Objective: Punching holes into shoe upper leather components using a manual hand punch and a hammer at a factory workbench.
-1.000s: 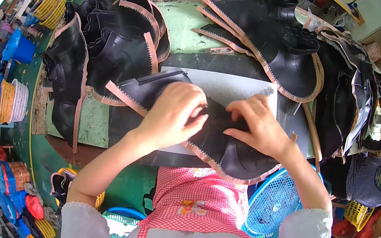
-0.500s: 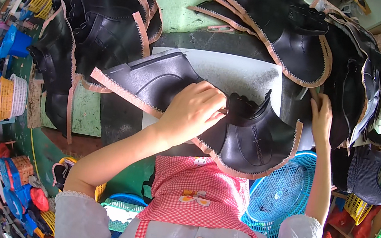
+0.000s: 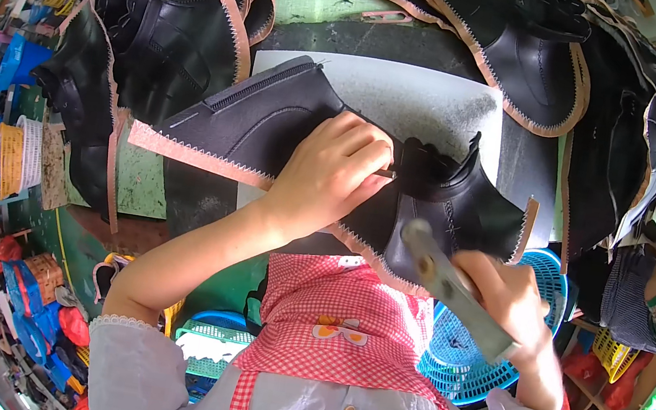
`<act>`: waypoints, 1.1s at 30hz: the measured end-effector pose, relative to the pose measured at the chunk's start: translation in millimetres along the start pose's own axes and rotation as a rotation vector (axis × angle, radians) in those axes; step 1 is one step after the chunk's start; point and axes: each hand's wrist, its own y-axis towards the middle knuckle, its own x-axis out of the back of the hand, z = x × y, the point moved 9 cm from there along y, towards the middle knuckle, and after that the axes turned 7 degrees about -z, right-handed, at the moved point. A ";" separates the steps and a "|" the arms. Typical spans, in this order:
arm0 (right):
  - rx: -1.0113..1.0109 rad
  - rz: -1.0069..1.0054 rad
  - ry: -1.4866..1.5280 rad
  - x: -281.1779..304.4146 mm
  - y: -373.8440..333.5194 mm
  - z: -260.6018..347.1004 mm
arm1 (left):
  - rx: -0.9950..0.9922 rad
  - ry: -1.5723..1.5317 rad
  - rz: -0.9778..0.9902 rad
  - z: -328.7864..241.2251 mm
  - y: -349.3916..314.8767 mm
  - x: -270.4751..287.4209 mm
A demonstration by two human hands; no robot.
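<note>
A black leather boot upper [image 3: 272, 124] with a zipper and a pinkish zigzag-stitched edge lies spread over a white board [image 3: 446, 95] and hangs past the near side. My left hand [image 3: 338, 164] is closed at the middle of the upper, and a small dark rod-like end [image 3: 386, 173] pokes out beside its thumb; its rest is hidden. In my right hand [image 3: 509, 300] is a hammer, its grey metal head [image 3: 459, 292] slightly blurred. The head is in front of the upper's right part; whether they touch I cannot tell.
More black uppers [image 3: 173, 46] pile up at the left, others [image 3: 527, 65] at the far right, with hanging ones [image 3: 607, 153] beside them. A blue mesh basket [image 3: 546, 280] stands below the bench at right. Another person [image 3: 645, 295] is at the right edge.
My right hand has come from the bench's right side toward me, now bringing a hammer over the upper. My left hand keeps its hold; the view has shifted slightly.
</note>
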 end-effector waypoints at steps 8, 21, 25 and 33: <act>-0.108 -0.164 -0.014 -7.6 28.6 -33.9 | -0.019 0.007 -0.008 -1.9 -1.8 4.2; -0.205 -0.183 0.191 -6.4 36.5 -27.5 | -0.059 -0.121 0.195 -3.5 1.6 15.6; -0.224 -0.155 0.158 -6.7 36.6 -27.8 | 0.082 -0.102 0.187 3.3 14.6 17.1; -0.219 -0.123 0.194 -10.7 31.3 -25.2 | 0.212 -0.443 0.039 1.7 22.9 13.6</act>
